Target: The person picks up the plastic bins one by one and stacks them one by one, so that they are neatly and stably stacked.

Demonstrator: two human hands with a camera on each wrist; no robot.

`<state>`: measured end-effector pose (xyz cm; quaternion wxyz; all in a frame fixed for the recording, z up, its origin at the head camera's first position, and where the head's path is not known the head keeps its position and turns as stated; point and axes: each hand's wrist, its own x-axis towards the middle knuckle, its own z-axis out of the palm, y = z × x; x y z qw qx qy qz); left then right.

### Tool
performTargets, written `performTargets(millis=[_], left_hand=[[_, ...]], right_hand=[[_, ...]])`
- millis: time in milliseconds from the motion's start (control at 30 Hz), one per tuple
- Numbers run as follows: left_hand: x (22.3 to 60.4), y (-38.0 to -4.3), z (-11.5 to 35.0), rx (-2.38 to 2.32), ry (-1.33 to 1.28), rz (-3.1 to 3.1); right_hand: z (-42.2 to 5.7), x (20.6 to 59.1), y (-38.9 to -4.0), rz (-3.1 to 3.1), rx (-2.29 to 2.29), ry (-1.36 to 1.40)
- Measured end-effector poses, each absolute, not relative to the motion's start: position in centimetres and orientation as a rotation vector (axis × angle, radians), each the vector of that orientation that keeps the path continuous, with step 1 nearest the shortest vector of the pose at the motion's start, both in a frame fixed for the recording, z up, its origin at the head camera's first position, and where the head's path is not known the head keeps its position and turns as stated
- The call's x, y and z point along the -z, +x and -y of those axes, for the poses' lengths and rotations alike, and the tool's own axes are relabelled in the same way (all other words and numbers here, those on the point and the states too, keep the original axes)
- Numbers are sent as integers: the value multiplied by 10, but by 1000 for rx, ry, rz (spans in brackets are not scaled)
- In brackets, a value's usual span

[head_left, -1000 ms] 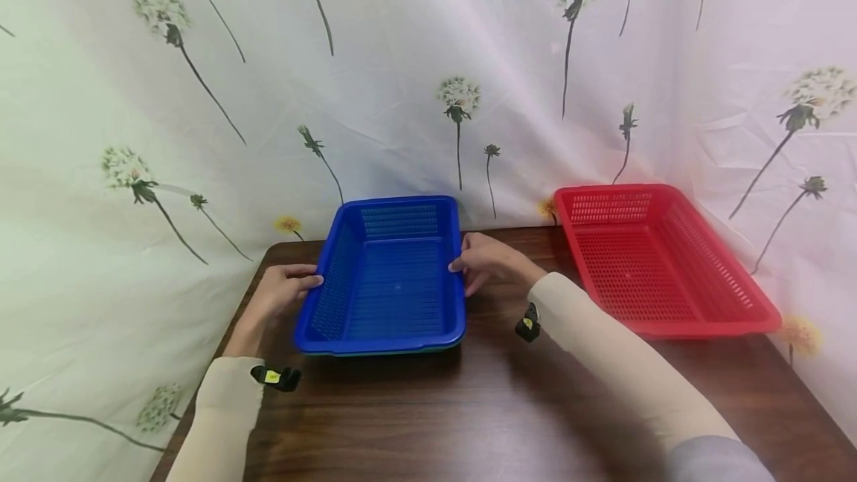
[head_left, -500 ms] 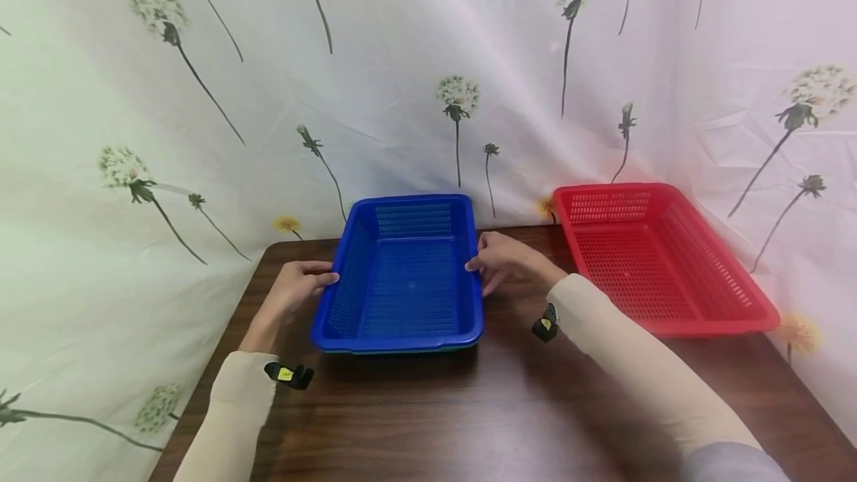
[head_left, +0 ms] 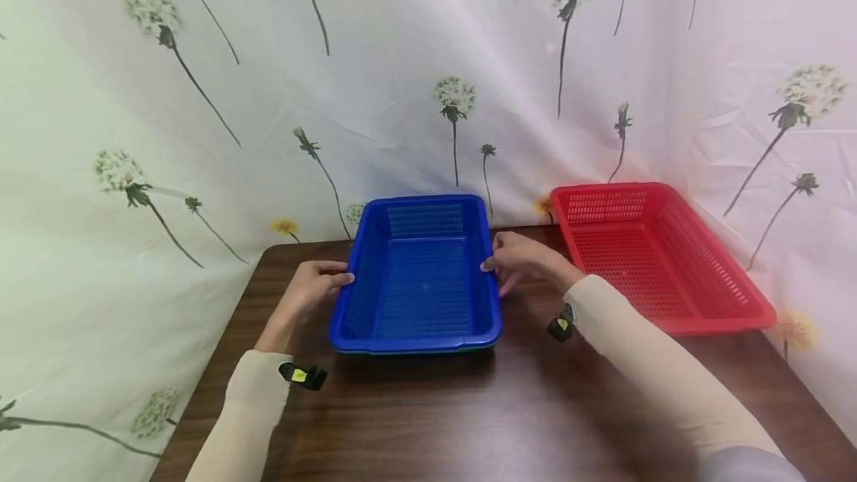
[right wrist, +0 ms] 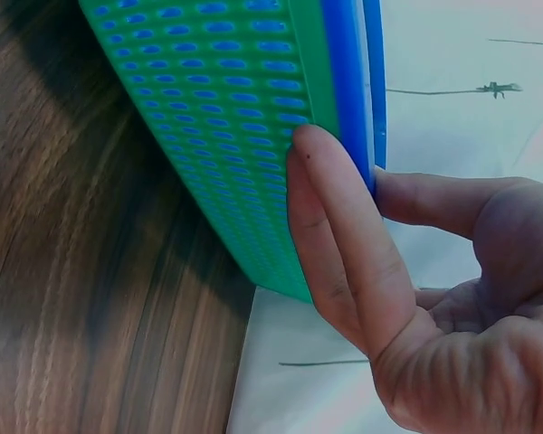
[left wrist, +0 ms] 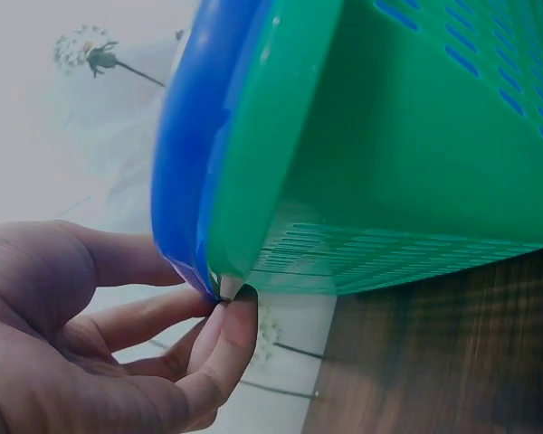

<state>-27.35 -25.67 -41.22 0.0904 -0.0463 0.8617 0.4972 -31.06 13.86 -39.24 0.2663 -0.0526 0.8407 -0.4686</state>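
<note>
A blue plastic basket [head_left: 425, 288] sits nested inside a green basket [left wrist: 371, 154]; from the head view only a thin green line shows beneath its front rim. My left hand [head_left: 309, 294] pinches the left edge of the pair, thumb over the blue rim and fingertips curled under the green one. On the opposite edge, my right hand [head_left: 525, 257] grips with its thumb on the blue rim. Its fingers [right wrist: 357, 235] press along the slotted green side in the right wrist view. The blue basket holds nothing.
Off to the right, a red slotted basket [head_left: 629, 274] stands on the brown wooden table [head_left: 428, 422]. Behind the table's back edge hangs a white cloth [head_left: 388, 110] printed with dandelions, which also runs along both sides.
Both hands have carried or slid the nested blue and green baskets to the right, toward the red basket, keeping the same hold. The red basket stays put.
</note>
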Motion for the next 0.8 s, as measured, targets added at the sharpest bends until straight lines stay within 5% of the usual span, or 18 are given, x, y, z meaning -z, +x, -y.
performTargets(millis=[800], left_hand=[[417, -277, 214, -1556, -96, -2516]], right_hand=[[-184, 386, -303, -2327, 1218, -106]])
